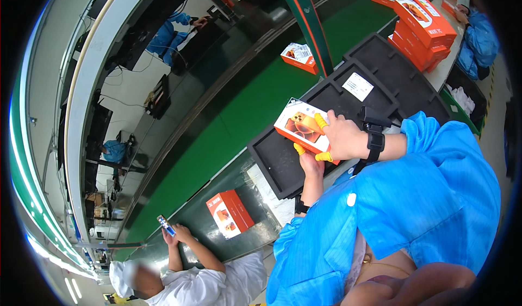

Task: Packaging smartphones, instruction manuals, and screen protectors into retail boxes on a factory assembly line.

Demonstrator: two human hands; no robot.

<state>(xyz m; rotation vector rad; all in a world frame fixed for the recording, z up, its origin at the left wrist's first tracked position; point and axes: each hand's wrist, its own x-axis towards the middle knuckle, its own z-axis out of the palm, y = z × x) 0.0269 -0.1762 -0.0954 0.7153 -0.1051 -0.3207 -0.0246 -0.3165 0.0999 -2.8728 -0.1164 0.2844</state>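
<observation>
An orange and white phone box (299, 122) with a pictured phone on its lid is tilted between my two hands, above black plastic trays (281, 171). My right hand (348, 137), in yellow finger cots, lies over its near right side, gripping it. Below, my left hand (311, 165) supports the lower edge, its thumb or finger in a yellow cot; part of that grip is hidden. A white label (358, 87) lies on the tray beyond the box.
Orange boxes (424, 31) are stacked at upper right near a person in blue. Another box (300, 57) sits on the green conveyor (220, 126) beside a green post (307, 26). At lower left are an orange carton (229, 213) and a person in white holding a phone (166, 226).
</observation>
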